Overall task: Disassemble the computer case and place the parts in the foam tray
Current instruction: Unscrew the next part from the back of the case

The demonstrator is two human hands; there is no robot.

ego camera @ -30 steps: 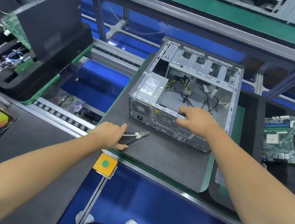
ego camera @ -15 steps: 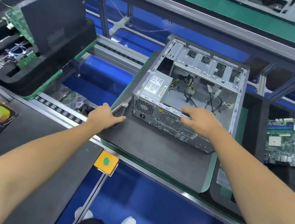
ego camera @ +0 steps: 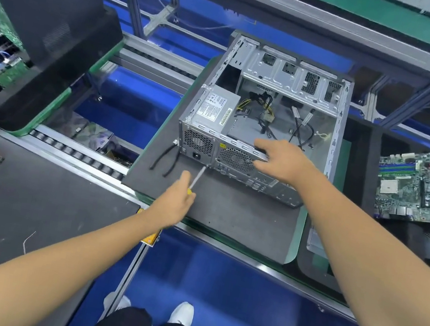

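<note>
Computer case [ego camera: 274, 110] open-sided on dark foam mat [ego camera: 227, 216], centre of view, rear panel facing person. Left hand [ego camera: 175, 202] at 7 o'clock from case, fingers curled round screwdriver [ego camera: 197, 178]; shaft runs to 1 o'clock, tip touching lower rear panel beside power supply [ego camera: 214, 109]. Right hand [ego camera: 283, 160] rests on rear top edge, fingers draped over rim above fan grille; firm grip cannot tell. Pliers [ego camera: 165, 158] lie on mat at 9 o'clock, just beside case corner. Motherboard [ego camera: 422, 185] at 3 o'clock, well apart.

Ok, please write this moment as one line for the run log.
left hand: holds screwdriver, tip at rear of computer case | right hand: steadies case rear edge | pliers: on mat beside case
</note>
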